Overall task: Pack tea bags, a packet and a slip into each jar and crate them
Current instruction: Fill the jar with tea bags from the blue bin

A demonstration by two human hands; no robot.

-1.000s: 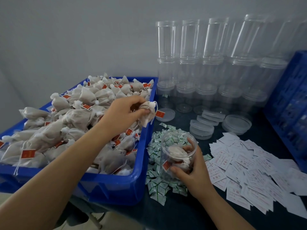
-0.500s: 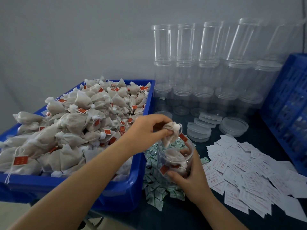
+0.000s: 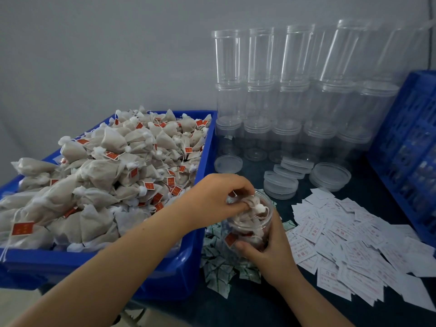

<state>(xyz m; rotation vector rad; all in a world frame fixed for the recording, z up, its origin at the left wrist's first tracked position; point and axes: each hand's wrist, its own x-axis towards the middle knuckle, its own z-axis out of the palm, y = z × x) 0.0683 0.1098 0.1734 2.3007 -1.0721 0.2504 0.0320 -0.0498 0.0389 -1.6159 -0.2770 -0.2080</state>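
Head view | left hand (image 3: 218, 199) pinches tea bag (image 3: 253, 208) at jar (image 3: 250, 228) rim, seemingly | right hand (image 3: 267, 250) grips jar beside bin (image 3: 188, 263)

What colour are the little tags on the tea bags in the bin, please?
Red-orange, with faint pale print, on the tags of the tea bags; the head view shows them.

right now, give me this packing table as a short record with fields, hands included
left hand: fingertips pushing a tea bag into the mouth of the jar
right hand: gripping the jar from the side
jar contents: several tea bags, no lid on
tea bag supply: heaped in the blue bin on the left
packets: green and white pile around the jar's base
slips: white printed papers spread on the right
lids: loose stacks behind the jar
empty jars: stacked along the wall
crate: blue, far right
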